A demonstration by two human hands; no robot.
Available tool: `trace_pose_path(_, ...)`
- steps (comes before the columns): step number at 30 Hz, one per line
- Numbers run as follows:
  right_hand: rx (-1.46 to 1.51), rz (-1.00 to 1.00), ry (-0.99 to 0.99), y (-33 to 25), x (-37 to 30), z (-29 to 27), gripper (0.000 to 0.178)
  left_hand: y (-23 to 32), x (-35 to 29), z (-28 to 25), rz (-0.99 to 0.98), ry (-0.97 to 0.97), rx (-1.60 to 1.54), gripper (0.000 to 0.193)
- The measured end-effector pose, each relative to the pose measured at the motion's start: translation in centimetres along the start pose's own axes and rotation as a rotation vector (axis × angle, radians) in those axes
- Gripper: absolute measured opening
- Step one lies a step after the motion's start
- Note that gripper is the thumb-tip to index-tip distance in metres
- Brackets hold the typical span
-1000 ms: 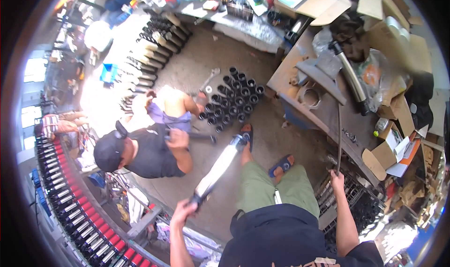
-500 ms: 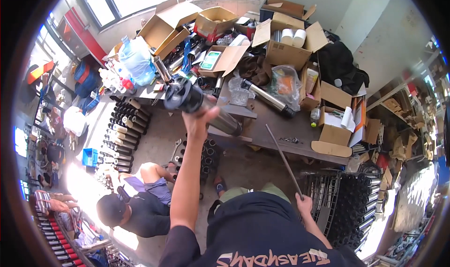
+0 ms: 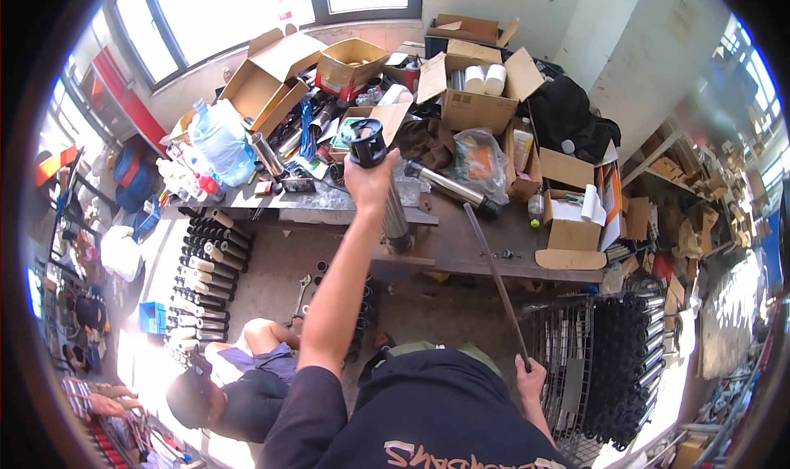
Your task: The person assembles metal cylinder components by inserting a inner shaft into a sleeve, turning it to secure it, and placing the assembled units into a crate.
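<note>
My left hand (image 3: 370, 181) is stretched out over the workbench's near edge. Its fingers wrap the upper part of a metal cylinder (image 3: 396, 220) with a black slotted end piece on top. The cylinder stands nearly upright; I cannot tell whether its lower end rests on anything. Lower right, my right hand (image 3: 531, 374) is closed round the near end of a long thin metal rod (image 3: 498, 284), which slants away toward the bench. A second metal cylinder with black ends (image 3: 453, 188) lies on the bench to the right of my left hand.
The workbench (image 3: 461, 251) bears cardboard boxes (image 3: 477, 111), a large blue-tinted water bottle (image 3: 220, 144) and a plastic bag (image 3: 480, 163). At lower left a person in dark clothes (image 3: 255, 399) sits low beside rows of cylinders (image 3: 210, 263). A wire rack (image 3: 564, 370) stands at the right.
The cylinder in my left hand has swung from a slant to nearly upright, its black end now on top. My right hand keeps hold of the rod. The view has shifted a little.
</note>
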State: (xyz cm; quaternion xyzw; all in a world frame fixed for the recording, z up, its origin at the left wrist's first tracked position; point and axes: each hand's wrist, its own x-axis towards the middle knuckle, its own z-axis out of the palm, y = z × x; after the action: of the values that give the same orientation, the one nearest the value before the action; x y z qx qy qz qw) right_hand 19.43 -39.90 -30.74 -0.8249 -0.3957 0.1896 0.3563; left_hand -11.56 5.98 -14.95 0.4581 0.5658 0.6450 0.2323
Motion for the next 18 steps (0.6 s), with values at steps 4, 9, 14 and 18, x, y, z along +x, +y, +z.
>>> trace_pose_path(4, 0.014, -0.039, -0.08, -3.9, 0.8, 0.9, 0.038, 0.7, -5.4, -2.5, 0.311, 0.445, 0.191, 0.073)
trace_pose_path(9, 0.077, -0.056, -0.15, -4.4, 0.3, 1.6, 0.031, 1.9, -10.2, -2.9, 0.266, 0.15, 0.207, 0.085)
trace_pose_path(14, -0.315, 0.24, -0.124, -8.3, -1.6, 1.0, 0.069, 19.9, -15.5, -7.7, -0.221, -0.619, -0.983, 0.04)
trace_pose_path(18, -0.363, 0.166, -0.243, -3.9, 3.4, 3.8, 0.068, 29.0, -18.9, -12.0, -0.251, -1.088, -1.712, 0.036)
